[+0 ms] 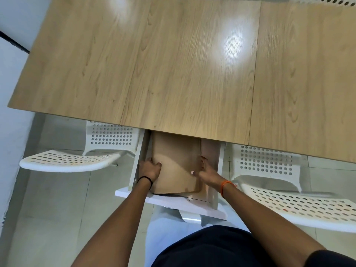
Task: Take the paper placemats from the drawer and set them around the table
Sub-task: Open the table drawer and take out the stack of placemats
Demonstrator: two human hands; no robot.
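One stack of brown paper placemats (176, 162) is seen lying in the pulled-out drawer (169, 204), its far end hidden under the table edge; how many sheets it holds cannot be told. It is gripped at both long edges. The left hand (149, 168) is curled over the left edge, fingers on top of the paper. The right hand (205, 170) is closed on the right edge, thumb laid on the top sheet and fingers tucked down beside the stack. A two-sided hold is judged to suit thin, floppy sheets, so that they can be lifted together without sagging or sliding apart.

Just right of the right-hand grip, a strip of bare drawer floor is left showing, and the stack is seen set slightly askew. Beyond both hands, the wooden table (173, 64) is spread with no placemat yet laid on it. Outside each wrist one white perforated chair is tucked in: the left chair (77, 158) and the right chair (289, 197); a third chair (331, 0) is glimpsed at the far right corner.
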